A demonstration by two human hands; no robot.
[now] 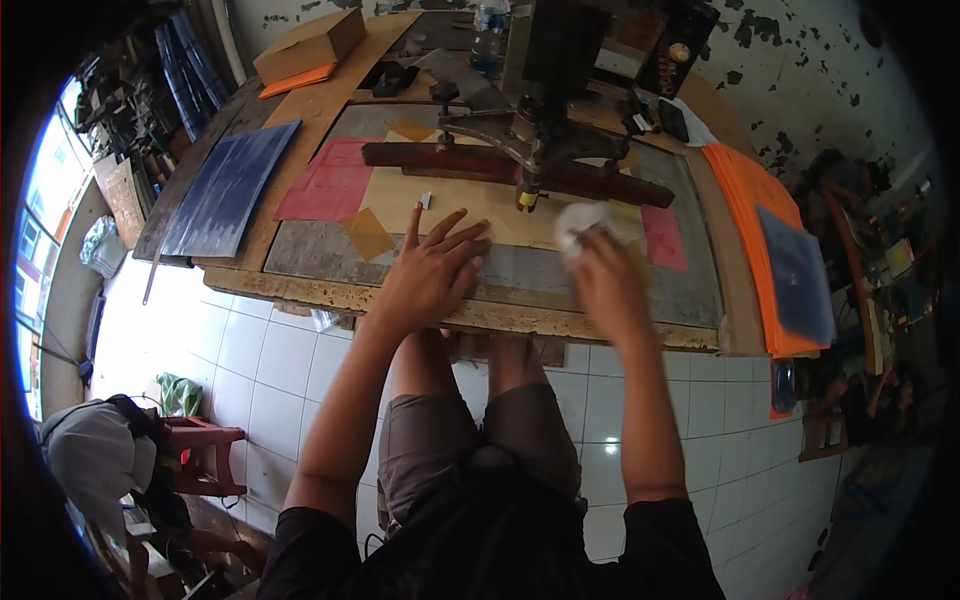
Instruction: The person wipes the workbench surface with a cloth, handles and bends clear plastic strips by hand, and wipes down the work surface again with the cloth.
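Note:
My left hand (428, 272) lies with fingers spread on the near part of a tan panel (520, 226) set in a grey work surface (330, 256). A small white piece (426, 201) sits just beyond its fingertips. Bunched in my right hand (610, 290) is a white cloth (580, 222), pressed onto the right part of the panel; hand and cloth are blurred by motion. Over the panel stretches a dark red clamp bar (440, 160) with metal arms. Pink sheets (325, 182) flank the panel, and a piece of brown tape (368, 234) lies at its left corner.
Dark blue sheets (235, 190) lie at the left, a cardboard box (310, 48) at the back left. Orange sheets (745, 220) with a clear blue sheet (795, 275) on top hang over the right edge. A bottle (489, 35) stands behind; another person (110, 465) is at lower left.

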